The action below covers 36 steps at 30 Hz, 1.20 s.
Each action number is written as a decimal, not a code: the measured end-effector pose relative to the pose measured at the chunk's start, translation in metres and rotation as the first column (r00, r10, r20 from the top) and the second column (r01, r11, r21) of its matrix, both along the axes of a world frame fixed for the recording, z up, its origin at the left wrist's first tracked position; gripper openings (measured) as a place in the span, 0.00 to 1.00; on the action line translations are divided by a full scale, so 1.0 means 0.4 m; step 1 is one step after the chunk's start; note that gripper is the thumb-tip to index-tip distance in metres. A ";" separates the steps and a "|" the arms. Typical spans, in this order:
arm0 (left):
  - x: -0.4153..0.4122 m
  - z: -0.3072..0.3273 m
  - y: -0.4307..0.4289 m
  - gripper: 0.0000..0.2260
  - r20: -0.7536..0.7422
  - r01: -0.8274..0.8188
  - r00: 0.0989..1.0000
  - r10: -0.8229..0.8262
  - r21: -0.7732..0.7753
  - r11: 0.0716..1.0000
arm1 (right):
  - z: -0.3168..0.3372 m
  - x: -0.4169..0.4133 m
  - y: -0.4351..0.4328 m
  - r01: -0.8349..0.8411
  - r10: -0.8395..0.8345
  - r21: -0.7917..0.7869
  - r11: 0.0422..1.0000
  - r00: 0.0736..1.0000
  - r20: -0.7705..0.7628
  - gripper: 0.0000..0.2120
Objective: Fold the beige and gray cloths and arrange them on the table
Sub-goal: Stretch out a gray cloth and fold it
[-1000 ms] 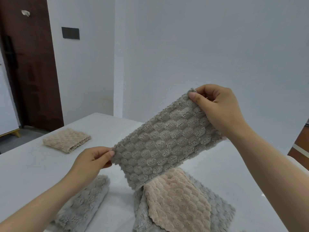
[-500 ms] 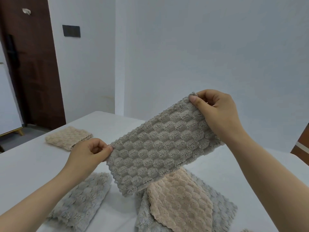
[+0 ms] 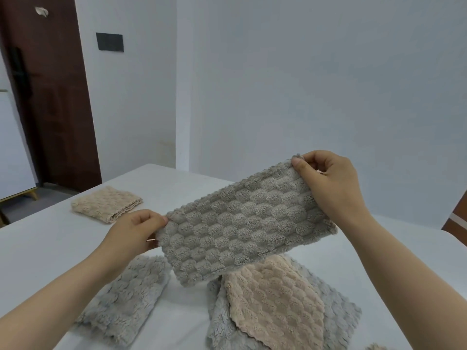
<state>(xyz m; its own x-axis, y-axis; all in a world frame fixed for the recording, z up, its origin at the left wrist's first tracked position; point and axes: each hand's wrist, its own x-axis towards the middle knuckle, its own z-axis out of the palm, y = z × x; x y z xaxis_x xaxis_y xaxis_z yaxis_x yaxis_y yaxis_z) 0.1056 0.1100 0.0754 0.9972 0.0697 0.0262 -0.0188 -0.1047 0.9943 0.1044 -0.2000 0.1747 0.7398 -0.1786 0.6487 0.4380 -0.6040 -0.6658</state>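
Since a second ago my right hand point(image 3: 331, 185) has come down a little, so the held gray cloth point(image 3: 247, 231) slopes less steeply than it did. It is doubled into a long strip and stretched in the air above the table point(image 3: 38, 248), rising from lower left to upper right. I see my left hand point(image 3: 134, 233) pinching its lower left corner between thumb and curled fingers, and my right hand pinching the upper right corner the same way — both hands gripping, neither resting on the table.

Below the strip, near me, a flat beige cloth point(image 3: 273, 304) lies on top of a bottom gray cloth point(image 3: 338, 322), whose edges show around it. To the left of those, partly behind my left forearm, lies a fluffy gray cloth point(image 3: 126, 299). Farther off on the left side of the table sits a folded beige cloth point(image 3: 106, 203), well apart from the rest. A dark brown door point(image 3: 50, 97) stands behind the table on the left.
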 end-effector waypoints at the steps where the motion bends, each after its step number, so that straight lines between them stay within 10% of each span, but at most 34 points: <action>1: 0.001 0.002 -0.003 0.07 -0.040 0.011 0.999 -0.015 -0.102 0.995 | -0.007 0.002 -0.002 0.009 -0.008 0.001 1.000 1.000 -0.011 0.07; 19: -0.081 0.038 -0.122 0.11 0.320 -0.122 0.942 0.104 0.036 0.992 | -0.127 -0.080 0.090 -0.086 0.135 0.243 0.966 0.972 -0.190 0.08; 36: -0.147 0.043 -0.208 0.03 0.346 -0.060 0.936 0.064 -0.022 0.998 | -0.147 -0.180 0.195 -0.349 0.433 0.323 0.880 0.868 -0.241 0.02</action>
<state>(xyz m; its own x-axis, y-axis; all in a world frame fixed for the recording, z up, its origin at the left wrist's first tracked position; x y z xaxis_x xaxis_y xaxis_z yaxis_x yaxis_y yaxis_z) 0.0468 0.0267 0.0928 0.9203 0.1339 0.3676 -0.3556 -0.1057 0.9287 0.0324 -0.1218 0.1158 0.9333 0.0363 0.3574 0.3567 -0.2110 -0.9101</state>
